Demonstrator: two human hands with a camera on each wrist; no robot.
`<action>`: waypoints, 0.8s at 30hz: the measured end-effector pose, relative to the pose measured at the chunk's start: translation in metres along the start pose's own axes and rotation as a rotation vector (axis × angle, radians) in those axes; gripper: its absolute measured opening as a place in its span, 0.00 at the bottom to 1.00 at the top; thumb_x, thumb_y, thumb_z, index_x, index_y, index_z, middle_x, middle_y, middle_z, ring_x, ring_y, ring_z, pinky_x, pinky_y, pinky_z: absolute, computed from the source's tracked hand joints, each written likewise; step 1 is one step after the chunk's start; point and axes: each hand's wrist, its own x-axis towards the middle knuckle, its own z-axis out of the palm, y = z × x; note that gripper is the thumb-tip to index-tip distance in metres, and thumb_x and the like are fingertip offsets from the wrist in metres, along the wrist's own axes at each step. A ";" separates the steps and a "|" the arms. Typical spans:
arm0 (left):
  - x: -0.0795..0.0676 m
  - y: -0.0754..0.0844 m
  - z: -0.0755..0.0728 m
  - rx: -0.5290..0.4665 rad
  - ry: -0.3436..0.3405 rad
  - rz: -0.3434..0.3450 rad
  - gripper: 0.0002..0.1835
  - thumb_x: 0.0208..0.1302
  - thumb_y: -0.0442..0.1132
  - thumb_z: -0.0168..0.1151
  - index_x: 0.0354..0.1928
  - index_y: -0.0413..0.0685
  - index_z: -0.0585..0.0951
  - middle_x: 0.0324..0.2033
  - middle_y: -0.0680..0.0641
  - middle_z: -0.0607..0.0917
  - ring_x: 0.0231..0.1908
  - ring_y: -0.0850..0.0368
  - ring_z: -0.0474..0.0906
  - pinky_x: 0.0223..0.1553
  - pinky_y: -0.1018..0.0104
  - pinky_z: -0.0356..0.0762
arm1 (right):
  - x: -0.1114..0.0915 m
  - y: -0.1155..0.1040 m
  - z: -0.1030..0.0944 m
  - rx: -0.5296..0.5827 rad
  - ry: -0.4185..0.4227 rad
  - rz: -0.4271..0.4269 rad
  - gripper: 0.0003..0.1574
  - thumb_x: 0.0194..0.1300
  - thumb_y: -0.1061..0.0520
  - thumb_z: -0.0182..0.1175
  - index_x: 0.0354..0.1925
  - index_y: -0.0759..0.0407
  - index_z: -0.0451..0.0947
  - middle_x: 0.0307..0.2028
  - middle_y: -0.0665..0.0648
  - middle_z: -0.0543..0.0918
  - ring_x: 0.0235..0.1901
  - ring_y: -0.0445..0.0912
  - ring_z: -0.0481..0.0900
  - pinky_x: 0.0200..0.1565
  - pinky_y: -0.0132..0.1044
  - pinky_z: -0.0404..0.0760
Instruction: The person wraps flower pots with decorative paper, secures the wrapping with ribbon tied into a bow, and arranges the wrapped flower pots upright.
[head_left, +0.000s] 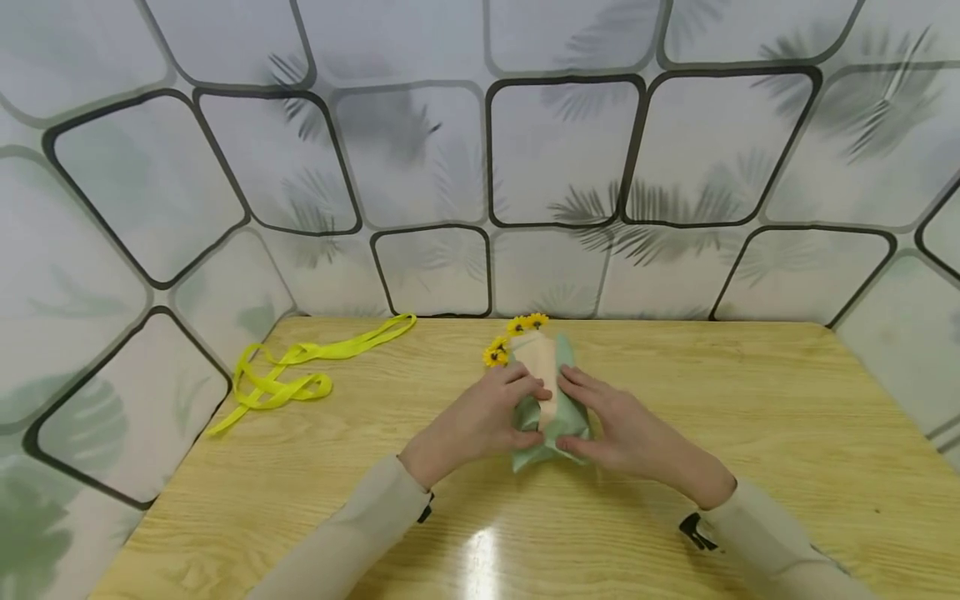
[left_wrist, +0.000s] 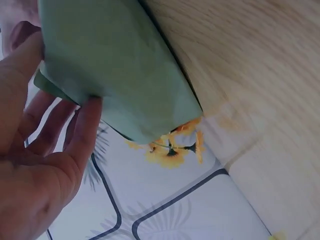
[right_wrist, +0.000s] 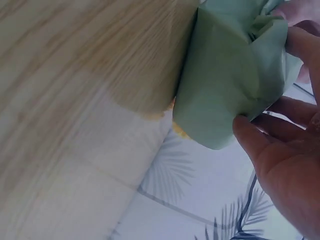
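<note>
A small bouquet lies on the table, wrapped in green paper [head_left: 573, 415] with a cream inner side [head_left: 540, 357] folded over the front. Yellow flowers [head_left: 496, 353] stick out at its far end. My left hand [head_left: 486, 421] holds the wrap from the left, its fingers on the cream flap. From the right, my right hand [head_left: 633, 432] grips the paper, thumb near the gathered lower end. In the left wrist view, green paper [left_wrist: 117, 65] lies between thumb and fingers. The right wrist view shows creased folds [right_wrist: 260, 65] under the right fingers; most flowers are hidden there.
A bright yellow ribbon [head_left: 285, 367] lies in loose loops at the table's back left. The wooden table [head_left: 750, 400] meets a patterned cloth wall [head_left: 562, 158] at its back and sides.
</note>
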 end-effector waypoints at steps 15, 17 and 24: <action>-0.004 -0.009 0.012 0.159 0.096 0.127 0.18 0.64 0.42 0.73 0.54 0.49 0.82 0.49 0.53 0.85 0.50 0.57 0.80 0.55 0.67 0.81 | 0.009 -0.001 0.004 -0.207 0.171 -0.122 0.31 0.57 0.51 0.78 0.52 0.67 0.80 0.60 0.70 0.79 0.61 0.64 0.79 0.53 0.52 0.85; -0.005 -0.010 0.012 0.139 0.092 0.138 0.18 0.64 0.43 0.73 0.54 0.49 0.83 0.51 0.52 0.85 0.54 0.56 0.81 0.57 0.67 0.81 | 0.009 0.000 0.003 -0.151 0.153 -0.120 0.26 0.59 0.53 0.76 0.51 0.67 0.81 0.62 0.71 0.78 0.61 0.65 0.79 0.53 0.52 0.85; -0.008 -0.013 0.011 0.063 0.101 0.185 0.19 0.66 0.47 0.72 0.54 0.47 0.84 0.52 0.50 0.88 0.54 0.57 0.85 0.56 0.68 0.82 | 0.010 -0.001 0.005 -0.095 0.129 -0.102 0.29 0.59 0.58 0.75 0.56 0.69 0.79 0.62 0.74 0.79 0.56 0.62 0.84 0.49 0.48 0.87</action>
